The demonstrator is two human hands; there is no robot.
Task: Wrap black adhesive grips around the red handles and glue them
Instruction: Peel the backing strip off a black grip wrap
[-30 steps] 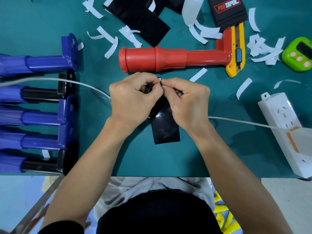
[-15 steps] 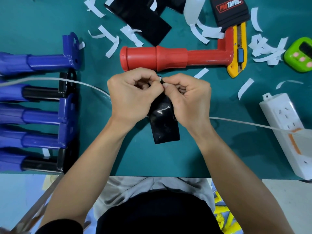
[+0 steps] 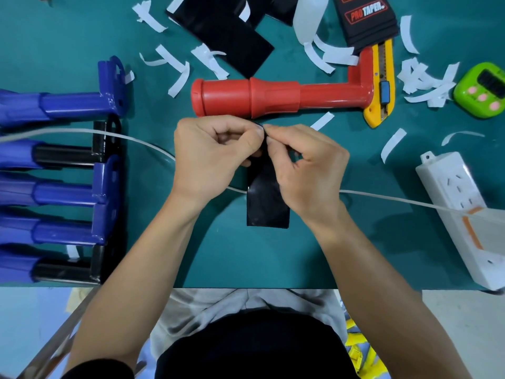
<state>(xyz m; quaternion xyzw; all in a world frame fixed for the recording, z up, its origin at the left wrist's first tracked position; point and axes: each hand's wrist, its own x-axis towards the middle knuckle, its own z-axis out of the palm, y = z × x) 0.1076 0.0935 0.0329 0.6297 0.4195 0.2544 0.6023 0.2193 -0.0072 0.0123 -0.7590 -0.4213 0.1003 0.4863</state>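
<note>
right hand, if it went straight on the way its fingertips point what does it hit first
The left hand: the right hand points its fingertips left at it, both pinching the top edge of the black strip. The red handle lies just beyond, though depth is unclear.

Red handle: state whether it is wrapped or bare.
Bare. The red handle shows only red; the black grip strip is not around it, pinched by the left hand and right hand.
</note>
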